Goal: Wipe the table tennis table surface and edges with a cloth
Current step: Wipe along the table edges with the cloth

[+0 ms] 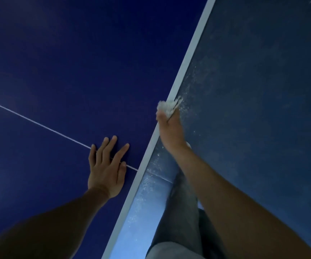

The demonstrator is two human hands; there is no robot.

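Dark blue table tennis table (57,62) fills the view ahead of both hands, its white edge band (194,51) running diagonally between them. The right hand (170,131) is clenched round a white cloth (166,106), which bunches out beyond the fingertips, directly against the edge band. It seems to press on the table's side face, though the angle makes that hard to judge. The cloth looks crumpled, soft and fluffy. The left hand (106,171) lies flat and released on the table, fingers spread across the thin white centre line (38,124), just inside the edge band. Beyond the right hand lies a speckled dark floor (263,90); grey trousers (184,212) show beneath its forearm.
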